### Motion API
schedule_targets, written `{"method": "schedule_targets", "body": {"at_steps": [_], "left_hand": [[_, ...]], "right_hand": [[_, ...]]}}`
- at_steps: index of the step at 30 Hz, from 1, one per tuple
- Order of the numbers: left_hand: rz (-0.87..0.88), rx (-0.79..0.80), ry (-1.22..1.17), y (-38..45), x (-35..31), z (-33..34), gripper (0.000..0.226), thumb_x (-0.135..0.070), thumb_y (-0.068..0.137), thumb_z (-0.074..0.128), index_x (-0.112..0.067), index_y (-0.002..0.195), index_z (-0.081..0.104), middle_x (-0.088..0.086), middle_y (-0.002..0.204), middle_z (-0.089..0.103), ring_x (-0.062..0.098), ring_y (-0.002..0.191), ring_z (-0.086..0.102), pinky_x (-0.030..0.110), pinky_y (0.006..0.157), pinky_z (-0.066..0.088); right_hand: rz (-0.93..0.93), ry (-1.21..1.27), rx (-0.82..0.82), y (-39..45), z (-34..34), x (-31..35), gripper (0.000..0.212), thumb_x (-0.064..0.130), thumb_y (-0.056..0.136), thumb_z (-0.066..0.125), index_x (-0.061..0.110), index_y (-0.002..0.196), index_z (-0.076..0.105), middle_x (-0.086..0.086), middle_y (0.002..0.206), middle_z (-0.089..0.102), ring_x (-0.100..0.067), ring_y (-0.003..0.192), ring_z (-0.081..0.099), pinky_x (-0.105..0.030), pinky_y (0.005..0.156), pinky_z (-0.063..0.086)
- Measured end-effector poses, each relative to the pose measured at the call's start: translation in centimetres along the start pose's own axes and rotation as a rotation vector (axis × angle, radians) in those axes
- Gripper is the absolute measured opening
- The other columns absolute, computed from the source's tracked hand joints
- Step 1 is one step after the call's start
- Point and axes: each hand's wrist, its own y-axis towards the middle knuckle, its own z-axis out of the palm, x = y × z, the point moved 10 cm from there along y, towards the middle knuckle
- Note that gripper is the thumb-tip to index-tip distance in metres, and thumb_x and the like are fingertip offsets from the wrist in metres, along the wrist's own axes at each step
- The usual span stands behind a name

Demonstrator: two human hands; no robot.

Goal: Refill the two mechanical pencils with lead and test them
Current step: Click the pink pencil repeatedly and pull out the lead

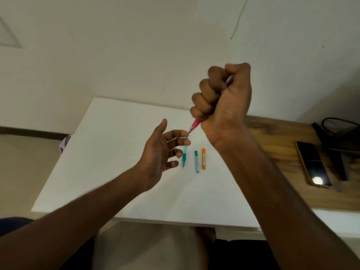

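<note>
My right hand [222, 106] is raised above the white sheet [109, 152], closed in a fist around a pink mechanical pencil [194, 126] whose tip points down and to the left. My left hand [161, 152] hovers with fingers spread, the index fingertip next to the pink pencil's tip; whether they touch is unclear. A teal mechanical pencil [184, 155] lies on the sheet partly behind my left fingers, tip toward me. A teal lead case [197, 161] and an orange lead case [203, 158] lie side by side to its right.
The white sheet covers a wooden table [272, 137] set against a pale wall. A black phone [311, 163] lies on the wood at the right, beside a dark object with a cable [335, 133]. My legs are below the table's near edge.
</note>
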Motion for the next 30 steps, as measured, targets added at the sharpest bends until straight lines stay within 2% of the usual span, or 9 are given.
{"method": "schedule_targets", "body": {"at_steps": [4, 8, 12, 17, 21, 25, 30], "left_hand": [[0.0, -0.007, -0.009, 0.1, -0.1, 0.0, 0.065, -0.069, 0.102, 0.036, -0.027, 0.082, 0.081, 0.001, 0.092, 0.072, 0.011, 0.063, 0.054, 0.028, 0.059, 0.04], [-0.017, -0.034, -0.013, 0.1, 0.1, 0.0, 0.066, -0.069, 0.102, 0.036, -0.026, 0.079, 0.082, 0.003, 0.09, 0.073, 0.014, 0.063, 0.052, 0.032, 0.061, 0.037], [-0.011, -0.04, -0.032, 0.1, 0.1, -0.1, 0.065, -0.069, 0.102, 0.038, -0.024, 0.083, 0.081, 0.005, 0.091, 0.073, 0.014, 0.061, 0.053, 0.032, 0.061, 0.036], [-0.009, -0.052, -0.026, 0.2, 0.2, -0.2, 0.067, -0.07, 0.102, 0.036, -0.026, 0.079, 0.082, 0.005, 0.091, 0.073, 0.014, 0.061, 0.054, 0.032, 0.06, 0.037], [-0.005, -0.053, -0.029, 0.2, 0.2, -0.3, 0.068, -0.07, 0.102, 0.036, -0.025, 0.08, 0.082, 0.005, 0.09, 0.073, 0.014, 0.06, 0.055, 0.031, 0.059, 0.039], [-0.001, -0.049, -0.035, 0.1, 0.1, -0.1, 0.069, -0.069, 0.103, 0.035, -0.024, 0.079, 0.082, 0.005, 0.089, 0.072, 0.014, 0.059, 0.054, 0.031, 0.057, 0.038], [0.005, -0.033, -0.046, 0.0, -0.1, 0.1, 0.067, -0.068, 0.103, 0.036, -0.021, 0.083, 0.079, 0.005, 0.087, 0.072, 0.013, 0.057, 0.055, 0.027, 0.052, 0.04]], "right_hand": [[-0.025, 0.013, 0.106, -0.1, 1.1, 0.3, 0.048, 0.04, 0.103, 0.026, 0.024, 0.058, 0.022, 0.005, 0.051, 0.015, -0.011, 0.042, 0.01, -0.018, 0.045, 0.014], [-0.009, -0.003, 0.034, -0.2, 0.4, -0.2, 0.042, 0.03, 0.103, 0.025, 0.021, 0.062, 0.017, 0.003, 0.053, 0.012, -0.012, 0.045, 0.008, -0.019, 0.045, 0.013], [0.008, 0.051, 0.117, -0.3, 1.2, -0.2, 0.044, 0.035, 0.101, 0.025, 0.019, 0.061, 0.019, 0.001, 0.053, 0.012, -0.011, 0.044, 0.009, -0.017, 0.046, 0.015], [-0.016, 0.016, 0.048, -0.3, 0.6, -0.1, 0.044, 0.029, 0.103, 0.024, 0.021, 0.06, 0.02, 0.001, 0.054, 0.013, -0.013, 0.047, 0.008, -0.021, 0.047, 0.012], [-0.007, 0.043, 0.13, -0.3, 1.5, 0.1, 0.043, 0.039, 0.1, 0.025, 0.02, 0.061, 0.019, 0.002, 0.054, 0.012, -0.012, 0.046, 0.007, -0.02, 0.047, 0.01], [0.016, -0.018, 0.05, -0.2, 0.5, -0.5, 0.038, 0.03, 0.102, 0.022, 0.014, 0.069, 0.015, -0.004, 0.061, 0.01, -0.016, 0.052, 0.005, -0.028, 0.051, 0.008], [-0.004, 0.055, 0.127, -0.2, 1.1, 0.4, 0.039, 0.034, 0.097, 0.023, 0.019, 0.062, 0.018, 0.002, 0.055, 0.011, -0.011, 0.046, 0.007, -0.018, 0.047, 0.013]]}}
